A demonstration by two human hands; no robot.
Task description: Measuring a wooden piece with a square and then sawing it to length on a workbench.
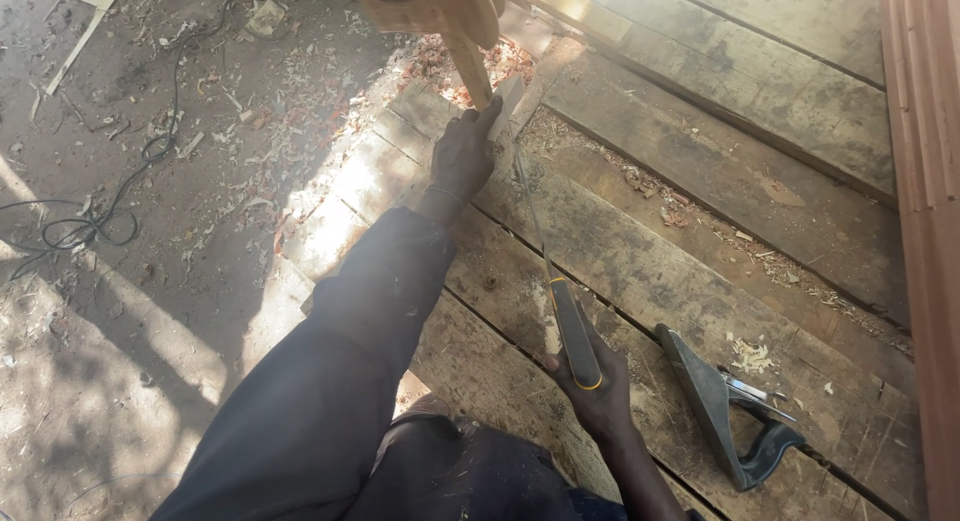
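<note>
A sawing stroke is under way — right hand (598,396) closed around a handsaw (560,296). Left hand (462,159) presses a small wood piece (506,106) steady on the plank desk (690,281); a hand plane (725,411) lies nearby.

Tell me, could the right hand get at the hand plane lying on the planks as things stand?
Probably yes: the hand plane lies just beside the right hand with bare plank between, but that hand's grip is full with the saw.

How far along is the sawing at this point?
Done: shavings and sawdust litter the floor, and a hand plane lies set down on the plank bench. In hand: the right hand holds a handsaw against a wood piece steadied by the left hand. Left: cut depth not visible; piece looks unsevered.
</note>
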